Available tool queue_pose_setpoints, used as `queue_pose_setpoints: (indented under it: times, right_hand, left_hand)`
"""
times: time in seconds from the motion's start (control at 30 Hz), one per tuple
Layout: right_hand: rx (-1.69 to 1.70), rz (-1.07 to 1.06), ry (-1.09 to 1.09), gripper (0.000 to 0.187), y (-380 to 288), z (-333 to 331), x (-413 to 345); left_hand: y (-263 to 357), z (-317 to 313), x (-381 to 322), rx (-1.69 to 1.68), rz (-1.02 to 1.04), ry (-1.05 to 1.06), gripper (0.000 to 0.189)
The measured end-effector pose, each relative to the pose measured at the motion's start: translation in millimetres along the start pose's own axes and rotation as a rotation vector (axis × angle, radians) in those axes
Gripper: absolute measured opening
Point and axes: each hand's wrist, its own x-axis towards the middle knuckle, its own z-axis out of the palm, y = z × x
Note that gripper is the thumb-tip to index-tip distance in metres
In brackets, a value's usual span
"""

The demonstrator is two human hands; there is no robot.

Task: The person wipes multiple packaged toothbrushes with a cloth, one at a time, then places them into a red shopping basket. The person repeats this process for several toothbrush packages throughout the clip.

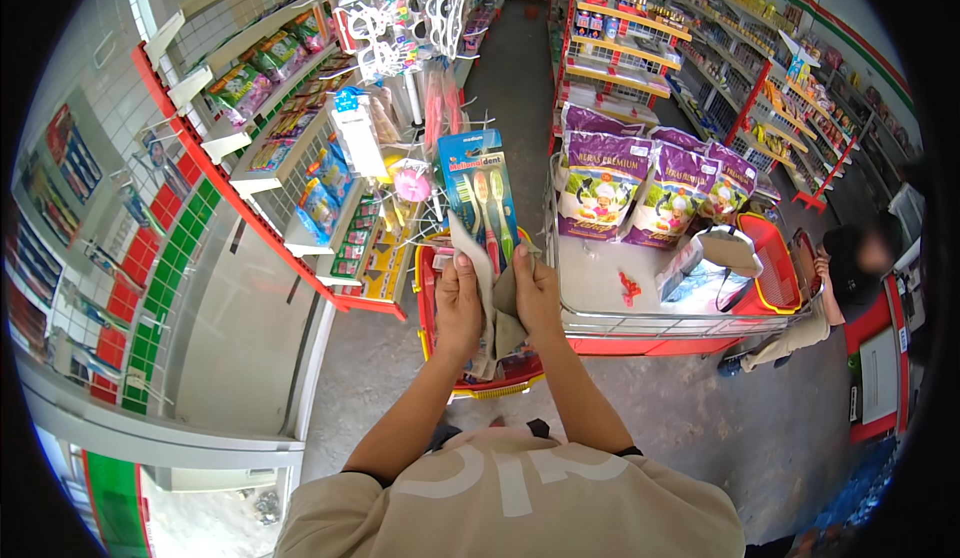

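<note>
Upright between my hands is a blister pack of toothbrushes [486, 190] on a blue card, its lower end wrapped in a grey-beige cloth [508, 318]. My left hand [459, 307] pinches the cloth and the pack's lower left side, thumb on top. On the other side my right hand [536, 295] grips the cloth and the pack's lower right edge. Beneath both hands stands a red shopping basket [426, 310] with yellow handles and several packaged items inside, partly hidden by my forearms.
A display rack [416, 100] with hanging accessories stands ahead left, beside a red-edged shelf unit [300, 239]. At right, a wire-railed table [600, 280] bears purple rice bags [602, 183], a tote bag [709, 265] and another red basket [772, 265]. A person [855, 258] is beyond it.
</note>
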Motion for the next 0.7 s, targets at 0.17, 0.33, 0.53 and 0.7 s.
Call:
queue_pose_setpoints:
  times: [0.17, 0.33, 0.53, 0.7]
  right_hand:
    - [0.068, -0.008, 0.02, 0.046, -5, 3, 5]
    - [-0.06, -0.065, -0.04, 0.041, -8, 8, 2]
    - [-0.015, -0.215, -0.278, 0.031, -17, 10, -15]
    - [0.146, -0.348, 0.001, 0.032, -17, 24, -16]
  left_hand:
    - [20, 7, -15, 0.074, 0.057, 0.054, 0.026]
    - [26, 0, -18, -0.03, -0.007, 0.043, 0.025]
    - [26, -16, -2, 0.014, 0.054, 0.053, 0.027]
    - [28, -16, -6, 0.139, 0.108, -0.018, 0.029]
